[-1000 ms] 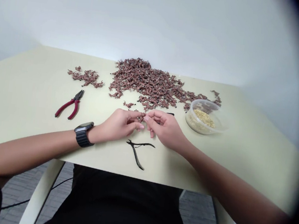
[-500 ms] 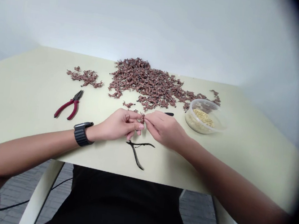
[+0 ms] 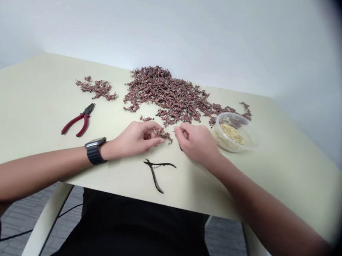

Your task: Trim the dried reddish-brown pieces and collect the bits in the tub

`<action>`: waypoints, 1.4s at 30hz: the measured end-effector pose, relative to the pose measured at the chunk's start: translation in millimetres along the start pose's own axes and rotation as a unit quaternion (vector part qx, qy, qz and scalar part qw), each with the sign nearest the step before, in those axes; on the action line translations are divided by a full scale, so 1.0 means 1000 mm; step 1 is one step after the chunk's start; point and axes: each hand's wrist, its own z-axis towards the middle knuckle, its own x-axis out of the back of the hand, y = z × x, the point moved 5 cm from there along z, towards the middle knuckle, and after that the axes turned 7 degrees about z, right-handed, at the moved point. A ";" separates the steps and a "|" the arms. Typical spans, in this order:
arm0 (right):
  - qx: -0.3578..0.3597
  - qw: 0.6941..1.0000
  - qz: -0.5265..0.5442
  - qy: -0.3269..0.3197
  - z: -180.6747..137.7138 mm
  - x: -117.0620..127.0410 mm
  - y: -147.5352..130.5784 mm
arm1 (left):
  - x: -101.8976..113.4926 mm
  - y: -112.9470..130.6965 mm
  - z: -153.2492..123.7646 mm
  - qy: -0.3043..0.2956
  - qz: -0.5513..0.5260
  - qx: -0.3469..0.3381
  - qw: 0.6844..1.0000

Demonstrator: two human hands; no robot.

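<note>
My left hand (image 3: 135, 140) rests on the table, thumb and forefinger curled around a small brown animal-shaped figurine (image 3: 168, 136), which pokes out past the fingertips. Its exact kind is too small to make out. Just to the right, my right hand (image 3: 197, 143) is closed in a pinch, apart from the left; whatever lies between those fingertips is too small to name. A bit of something dark (image 3: 181, 148) shows under the right hand, mostly hidden. Nearer my body lie black-handled nippers (image 3: 156, 176), their handles spread.
A large heap of brown figurines (image 3: 169, 92) spreads across the back, with a smaller group (image 3: 97, 88) to its left. Red-handled pliers (image 3: 80, 121) lie at left. A clear plastic tub (image 3: 234, 146) of tiny gold pieces (image 3: 232, 134) stands beyond my right hand.
My hands have parted: the right has moved slightly right, away from the figurine. The left hand's fingers have shifted and the figurine is now tilted lower. The dark end above the right hand is covered.
</note>
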 end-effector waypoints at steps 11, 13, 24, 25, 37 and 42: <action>0.036 0.965 -0.260 0.007 -0.007 0.019 0.007 | -0.001 -0.021 0.006 -0.046 -0.241 0.146 0.958; 0.050 0.972 -0.215 0.077 -0.007 0.039 -0.003 | -0.001 -0.019 0.006 -0.048 -0.230 0.144 0.961; -0.134 0.911 0.387 -0.051 0.006 0.009 0.018 | -0.007 -0.009 0.003 -0.092 -0.246 0.104 0.959; -0.129 0.913 0.383 -0.048 0.006 0.005 0.018 | -0.007 -0.010 0.003 -0.094 -0.247 0.105 0.959; 0.069 0.995 0.065 0.010 -0.013 -0.019 -0.013 | -0.008 -0.003 -0.001 -0.083 -0.184 0.093 0.975; 0.086 0.996 0.009 -0.004 -0.016 -0.020 -0.019 | -0.008 0.003 -0.003 -0.081 -0.144 0.097 0.981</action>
